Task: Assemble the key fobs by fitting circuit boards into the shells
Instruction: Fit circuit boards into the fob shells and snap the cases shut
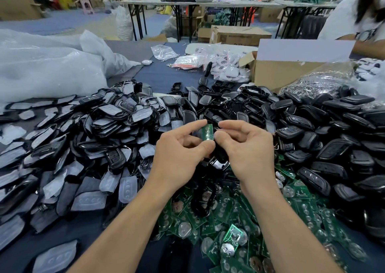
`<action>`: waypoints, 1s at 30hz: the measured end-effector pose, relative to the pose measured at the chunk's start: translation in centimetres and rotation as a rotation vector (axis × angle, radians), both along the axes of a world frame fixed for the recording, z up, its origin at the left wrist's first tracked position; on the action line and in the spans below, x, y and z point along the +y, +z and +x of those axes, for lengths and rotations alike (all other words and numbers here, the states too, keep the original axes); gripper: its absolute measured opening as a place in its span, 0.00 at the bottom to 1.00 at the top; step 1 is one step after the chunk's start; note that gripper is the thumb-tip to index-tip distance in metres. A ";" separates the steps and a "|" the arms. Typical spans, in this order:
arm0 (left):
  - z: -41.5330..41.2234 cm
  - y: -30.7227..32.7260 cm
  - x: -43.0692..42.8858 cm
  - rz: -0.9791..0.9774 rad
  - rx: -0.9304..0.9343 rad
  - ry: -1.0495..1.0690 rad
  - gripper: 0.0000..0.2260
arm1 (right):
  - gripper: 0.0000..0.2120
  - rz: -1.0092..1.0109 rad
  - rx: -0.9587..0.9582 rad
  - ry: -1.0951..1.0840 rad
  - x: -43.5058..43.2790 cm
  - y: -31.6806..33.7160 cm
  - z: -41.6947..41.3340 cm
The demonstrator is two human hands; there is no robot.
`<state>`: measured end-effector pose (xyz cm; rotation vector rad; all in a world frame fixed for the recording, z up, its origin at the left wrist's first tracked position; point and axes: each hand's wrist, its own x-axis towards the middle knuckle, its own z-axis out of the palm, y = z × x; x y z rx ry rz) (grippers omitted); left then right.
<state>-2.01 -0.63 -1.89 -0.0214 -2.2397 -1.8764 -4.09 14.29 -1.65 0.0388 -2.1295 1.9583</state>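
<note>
Between my two hands, right in front of me, there's a small green circuit board, standing nearly upright above the heaps. My left hand pinches its left edge between thumb and forefinger, other fingers loosely curled. My right hand grips the right edge, thumb pressed to the board, forefinger hooked over the top. Just under the board, down between my palms, sits a glossy black shell; I can't tell whether either hand is actually holding it. Below my wrists and spreading out under my right forearm lies a heap of green boards, some showing round silver coin cells. Out to the left of my left hand, a big pile of grey rubber button pads mixed with black frames. Beyond and to the right of my right hand, a mound of black shells. Further past my fingertips, the dark blue worktop, bags of white fobs, a cardboard box and, far left, a big white plastic sack.
</note>
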 end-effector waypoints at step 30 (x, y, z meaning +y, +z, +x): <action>0.3 -0.6 0.9 -0.872 0.041 -0.074 0.15 | 0.08 -0.043 -0.127 0.060 1.6 0.9 -0.5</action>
